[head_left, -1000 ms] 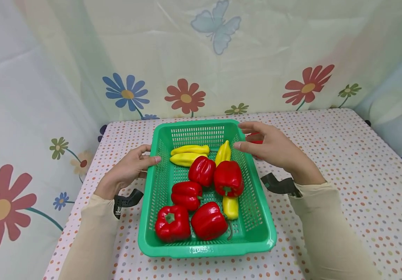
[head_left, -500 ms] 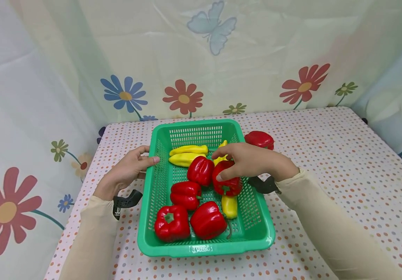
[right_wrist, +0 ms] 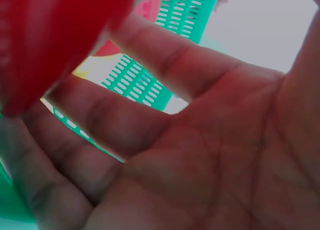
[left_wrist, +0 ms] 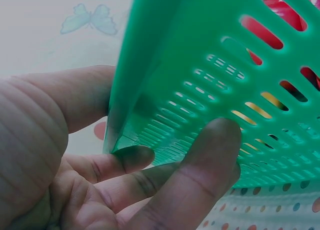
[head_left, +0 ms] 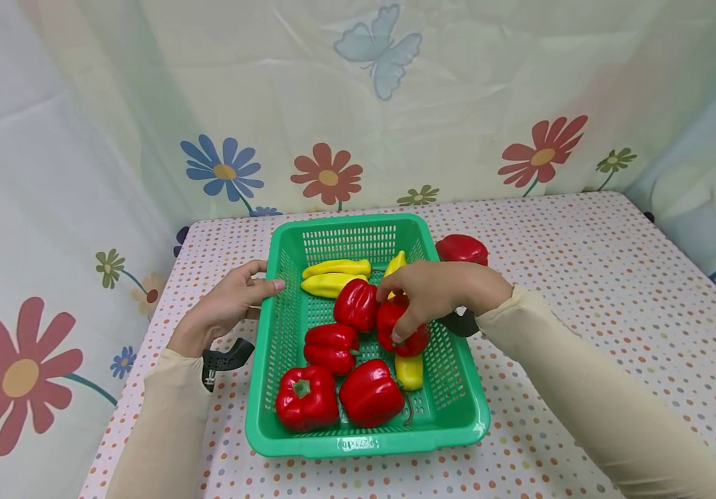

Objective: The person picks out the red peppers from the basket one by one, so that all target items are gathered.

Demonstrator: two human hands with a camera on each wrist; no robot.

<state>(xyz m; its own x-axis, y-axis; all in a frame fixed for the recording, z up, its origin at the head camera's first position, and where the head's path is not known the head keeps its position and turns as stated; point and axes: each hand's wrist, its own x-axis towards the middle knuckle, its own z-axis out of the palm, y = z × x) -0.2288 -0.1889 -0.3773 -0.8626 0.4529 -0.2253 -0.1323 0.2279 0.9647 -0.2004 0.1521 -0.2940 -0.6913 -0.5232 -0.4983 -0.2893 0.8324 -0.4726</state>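
My left hand (head_left: pixel 223 308) holds the left rim of a green plastic basket (head_left: pixel 364 447). In the left wrist view, its thumb goes over the rim while the fingers (left_wrist: pixel 207 155) lie against the slotted outer wall. Inside the basket, my right hand (head_left: pixel 435 287) grips a red bell pepper (head_left: pixel 416 344) from above, thumb at the near side. The right wrist view has that pepper (right_wrist: pixel 55 35) blurred and close against the curled fingers (right_wrist: pixel 100 115). Several other red bell peppers (head_left: pixel 358 305) lie around it. A yellow pepper (head_left: pixel 410 374) sits partly beneath the gripped one.
Two long yellow peppers (head_left: pixel 333 283) lie near the basket's far left, and another yellow pepper (head_left: pixel 396 262) is partly behind my right hand. One more red bell pepper (head_left: pixel 462 249) rests on the dotted tablecloth (head_left: pixel 557 256), outside the basket's right wall.
My right hand has come from the basket's right rim leftward and down onto the red bell pepper, which has shifted slightly left and tilted. The left hand stays at the rim.
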